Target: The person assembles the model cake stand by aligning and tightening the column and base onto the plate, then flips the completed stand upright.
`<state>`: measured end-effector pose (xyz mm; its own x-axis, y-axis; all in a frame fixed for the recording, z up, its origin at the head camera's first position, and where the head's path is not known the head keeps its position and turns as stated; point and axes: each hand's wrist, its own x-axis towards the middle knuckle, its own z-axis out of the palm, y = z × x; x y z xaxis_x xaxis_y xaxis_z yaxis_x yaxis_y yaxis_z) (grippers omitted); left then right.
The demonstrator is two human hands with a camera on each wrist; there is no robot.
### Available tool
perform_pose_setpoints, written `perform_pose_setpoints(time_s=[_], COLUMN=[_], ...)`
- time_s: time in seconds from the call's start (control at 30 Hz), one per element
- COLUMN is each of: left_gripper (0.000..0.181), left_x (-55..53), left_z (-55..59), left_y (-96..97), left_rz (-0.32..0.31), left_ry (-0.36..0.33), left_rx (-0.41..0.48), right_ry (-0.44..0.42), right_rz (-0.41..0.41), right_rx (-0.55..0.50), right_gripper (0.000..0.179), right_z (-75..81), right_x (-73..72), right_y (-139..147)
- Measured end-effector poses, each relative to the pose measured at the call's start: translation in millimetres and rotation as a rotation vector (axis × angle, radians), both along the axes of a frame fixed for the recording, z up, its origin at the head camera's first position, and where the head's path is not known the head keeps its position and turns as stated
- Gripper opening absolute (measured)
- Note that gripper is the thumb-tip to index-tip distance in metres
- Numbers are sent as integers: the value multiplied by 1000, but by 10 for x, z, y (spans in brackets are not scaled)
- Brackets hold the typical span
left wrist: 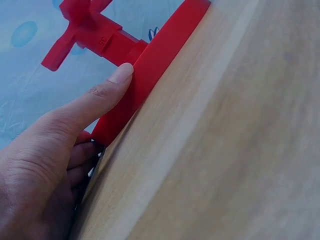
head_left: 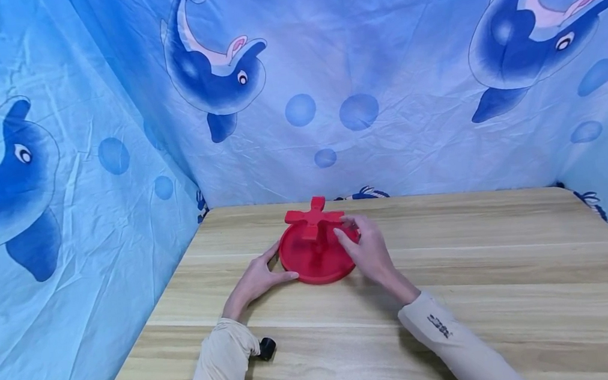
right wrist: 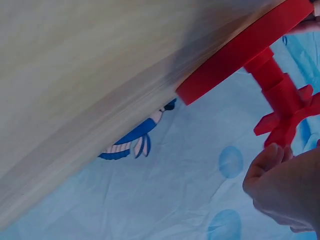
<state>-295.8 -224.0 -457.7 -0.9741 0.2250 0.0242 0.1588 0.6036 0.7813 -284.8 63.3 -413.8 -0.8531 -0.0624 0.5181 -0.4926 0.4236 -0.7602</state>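
Note:
A red stand has a round, shallow base (head_left: 300, 256) with a raised rim, set on the wooden table. From its middle rises a stepped post (left wrist: 111, 44), marked with a number, and a cross-shaped top (head_left: 314, 216) with several flat arms crowns it. My left hand (head_left: 257, 277) holds the near left side of the base, thumb on the rim and fingers round the outer edge. At the cross's right side, my right hand (head_left: 369, 247) pinches the end of one arm (right wrist: 281, 138) between thumb and curled fingers.
The light wooden table (head_left: 457, 333) stretches out on both sides, its far edge just behind the stand. A blue cloth (head_left: 409, 156) printed with dolphins hangs behind and at the sides. A small black piece (head_left: 266, 348) sticks out beside the left sleeve.

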Motion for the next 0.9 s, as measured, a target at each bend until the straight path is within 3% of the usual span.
perform_pose_setpoints(time_s=[0.13,0.27,0.47,0.9], left_gripper=[105,105,106,107], left_x=[4,13,11,-8], left_z=[1,8,5,-28], left_y=[1,4,3,-7], left_rz=[0,3,7,5], left_ry=[0,-1,4,18], left_rx=[1,-3,-24,-38], right_ry=[-22,-81,-104,-90], right_rz=[-24,9,50,43], right_rx=[0,17,31,24], right_gripper=[49,58,50,46], right_z=[-8,-18,-35,-45], right_x=[-69,-123,-133,-88], right_y=[52,58,23,7])
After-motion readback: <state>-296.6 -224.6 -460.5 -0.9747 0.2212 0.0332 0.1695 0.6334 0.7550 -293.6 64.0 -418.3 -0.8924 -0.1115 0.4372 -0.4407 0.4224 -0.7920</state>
